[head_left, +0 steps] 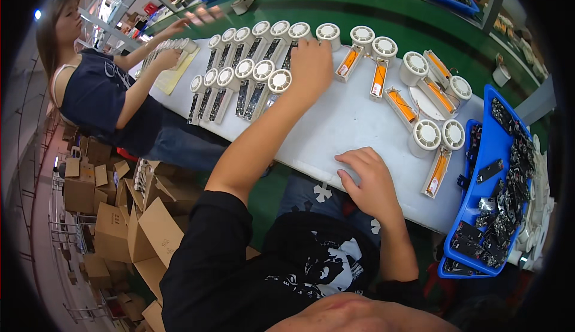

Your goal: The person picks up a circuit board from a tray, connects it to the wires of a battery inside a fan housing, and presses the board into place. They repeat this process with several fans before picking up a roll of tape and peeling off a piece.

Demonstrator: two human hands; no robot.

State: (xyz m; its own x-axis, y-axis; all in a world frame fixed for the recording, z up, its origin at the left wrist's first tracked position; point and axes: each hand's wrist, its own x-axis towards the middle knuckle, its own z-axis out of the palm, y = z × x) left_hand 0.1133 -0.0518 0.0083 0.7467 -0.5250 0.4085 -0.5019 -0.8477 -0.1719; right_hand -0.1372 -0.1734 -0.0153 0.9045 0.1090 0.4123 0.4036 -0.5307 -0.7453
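Observation:
My left hand (312, 63) reaches across the white table (335, 131). Its fingers are bent down onto a white device housing (299, 30) with a round slotted head, in the back row; the fingertips are partly hidden. Dark circuit boards show in the stems of the housings (244, 68) standing in two rows to its left. To its right, several similar housings have orange strips (378, 79) in their open stems. My right hand (371, 182) hovers near the table's front edge, fingers apart and holding nothing.
Blue trays (458, 236) heaped with dark circuit boards stand at the right. A co-worker (114, 86) works at the table's left end, one hand blurred. Beyond runs a green surface (311, 5). Open cardboard boxes (114, 230) fill the lower left.

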